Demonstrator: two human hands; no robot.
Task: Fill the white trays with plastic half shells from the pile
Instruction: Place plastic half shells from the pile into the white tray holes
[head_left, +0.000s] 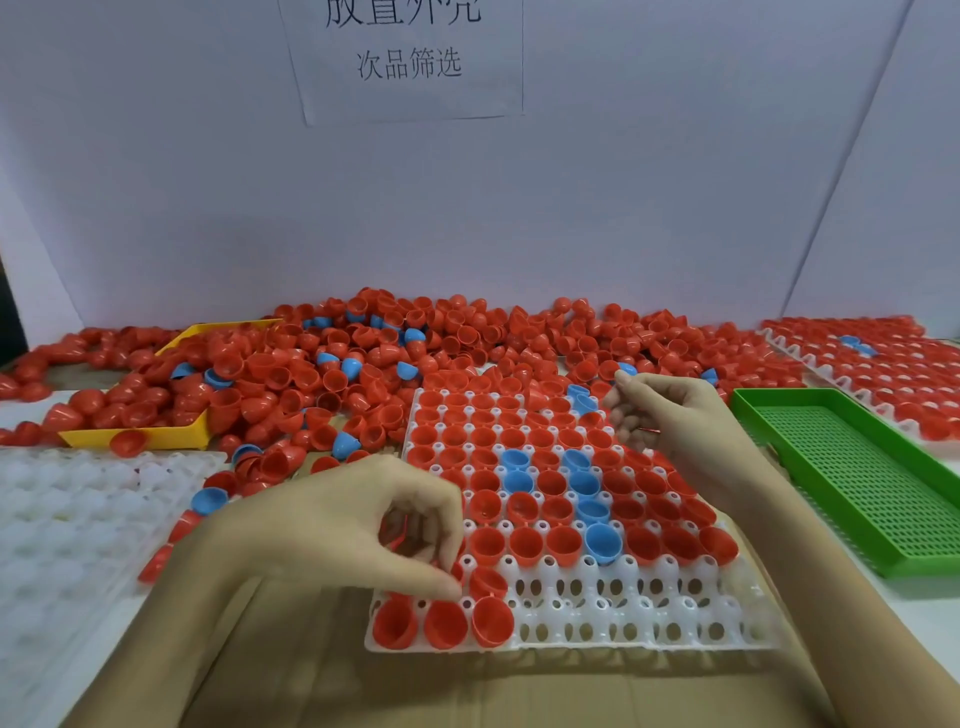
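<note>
The left hand, fingers curled on red half shells at lower centre, is best lowered open-side-up into the white tray's bare bottom rows, while the right hand, pinching something small, works near the pile above.

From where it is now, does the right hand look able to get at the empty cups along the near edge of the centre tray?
Probably yes. The right hand hovers over the centre tray's far side, and nothing lies over the empty cups; the left hand works at the opposite corner.
</note>
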